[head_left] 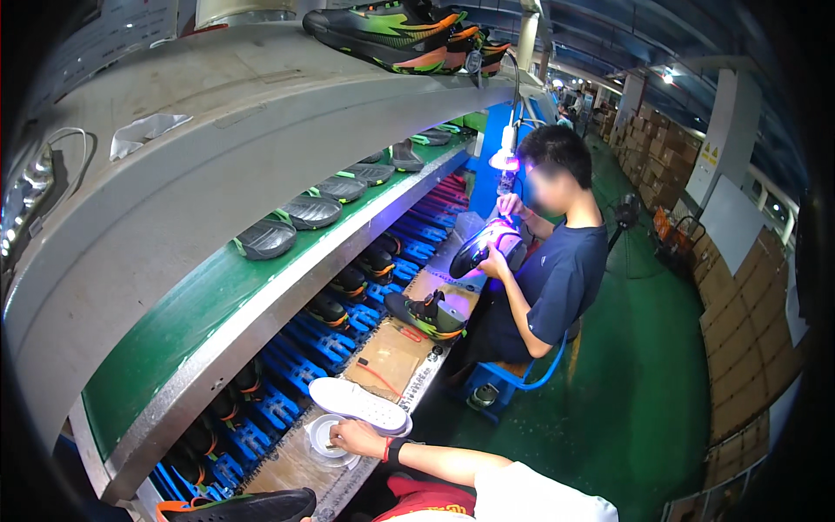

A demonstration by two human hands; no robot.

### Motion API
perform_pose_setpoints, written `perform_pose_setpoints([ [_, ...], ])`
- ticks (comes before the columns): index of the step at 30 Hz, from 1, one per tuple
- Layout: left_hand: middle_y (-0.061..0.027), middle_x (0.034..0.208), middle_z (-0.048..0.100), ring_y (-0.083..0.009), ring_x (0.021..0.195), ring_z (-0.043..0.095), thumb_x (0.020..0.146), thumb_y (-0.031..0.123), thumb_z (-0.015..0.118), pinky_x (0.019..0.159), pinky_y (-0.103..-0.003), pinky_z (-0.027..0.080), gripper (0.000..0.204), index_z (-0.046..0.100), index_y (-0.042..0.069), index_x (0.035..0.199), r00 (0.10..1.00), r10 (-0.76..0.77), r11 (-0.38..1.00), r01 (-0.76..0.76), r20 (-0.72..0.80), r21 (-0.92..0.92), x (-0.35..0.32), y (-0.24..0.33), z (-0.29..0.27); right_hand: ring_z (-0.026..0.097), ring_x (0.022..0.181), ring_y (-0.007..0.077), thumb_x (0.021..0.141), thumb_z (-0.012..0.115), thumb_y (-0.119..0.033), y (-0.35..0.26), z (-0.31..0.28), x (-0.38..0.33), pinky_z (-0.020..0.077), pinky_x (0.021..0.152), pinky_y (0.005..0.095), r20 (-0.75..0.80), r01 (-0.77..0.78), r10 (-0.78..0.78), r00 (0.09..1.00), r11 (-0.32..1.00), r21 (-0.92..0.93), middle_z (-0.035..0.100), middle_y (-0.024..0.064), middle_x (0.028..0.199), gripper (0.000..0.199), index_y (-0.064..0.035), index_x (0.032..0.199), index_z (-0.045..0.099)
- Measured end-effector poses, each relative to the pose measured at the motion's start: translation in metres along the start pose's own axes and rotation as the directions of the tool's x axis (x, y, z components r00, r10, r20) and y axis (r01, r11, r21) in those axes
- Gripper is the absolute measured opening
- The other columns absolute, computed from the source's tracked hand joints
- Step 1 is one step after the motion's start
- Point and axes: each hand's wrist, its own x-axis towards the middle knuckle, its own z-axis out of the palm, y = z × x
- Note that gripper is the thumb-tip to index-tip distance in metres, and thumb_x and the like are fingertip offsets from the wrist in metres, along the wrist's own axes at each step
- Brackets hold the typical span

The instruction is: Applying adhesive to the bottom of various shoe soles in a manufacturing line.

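My right hand (357,438), with a dark band at the wrist, reaches over a round white dish (320,432) on the narrow bench. Its fingers are pinched together at the dish; whatever is between them is too small to make out. Just beyond the hand lies a white shoe sole (357,403), touching or nearly touching it. At the lower left edge, a black shoe (252,506) with orange trim is partly cut off by the frame. My left hand cannot be made out.
Blue racks (326,337) holding dark shoes run beside the bench, below a green conveyor (191,357) carrying several soles. Farther along, a seated co-worker (557,261) holds a shoe (487,248) under a purple lamp (504,160). Another shoe (426,315) stands between us.
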Motion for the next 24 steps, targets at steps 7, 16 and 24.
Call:
perform_pose_setpoints([
  [7, -0.0178, 0.119, 0.057, -0.0218, 0.100, 0.059, 0.067, -0.007, 0.080, 0.088, -0.032, 0.050, 0.071, 0.044, -0.007, 0.128, 0.997, -0.070, 0.998, 0.070, -0.035, -0.002, -0.004, -0.002, -0.002, 0.064, 0.082, 0.0343, 0.082, 0.059, -0.020, 0.000, 0.003, 0.004, 0.0491, 0.073, 0.0448, 0.022, -0.001, 0.001, 1.000, 1.000, 0.009, 0.065, 0.0153, 0.087, 0.016, -0.0096, 0.092, 0.068],
  [16, -0.0168, 0.118, 0.058, -0.0213, 0.100, 0.059, 0.068, -0.006, 0.079, 0.088, -0.032, 0.050, 0.066, 0.047, -0.007, 0.126, 0.999, -0.034, 0.998, 0.035, -0.009, 0.052, -0.005, -0.007, -0.008, 0.064, 0.083, 0.0346, 0.081, 0.061, -0.017, -0.004, 0.001, 0.005, 0.0508, 0.072, 0.0447, 0.044, 0.054, -0.054, 0.998, 0.998, 0.009, 0.065, 0.0156, 0.088, 0.016, -0.0121, 0.093, 0.069],
  [24, -0.0154, 0.116, 0.059, -0.0213, 0.101, 0.059, 0.069, -0.005, 0.080, 0.088, -0.032, 0.049, 0.062, 0.049, -0.008, 0.123, 0.998, -0.055, 0.996, 0.056, -0.010, 0.065, -0.006, -0.002, -0.010, 0.066, 0.076, 0.0316, 0.078, 0.063, -0.017, -0.011, -0.004, 0.007, 0.0521, 0.069, 0.0417, 0.035, 0.063, -0.064, 0.997, 0.997, 0.037, 0.069, 0.0130, 0.082, 0.016, -0.0116, 0.091, 0.071],
])
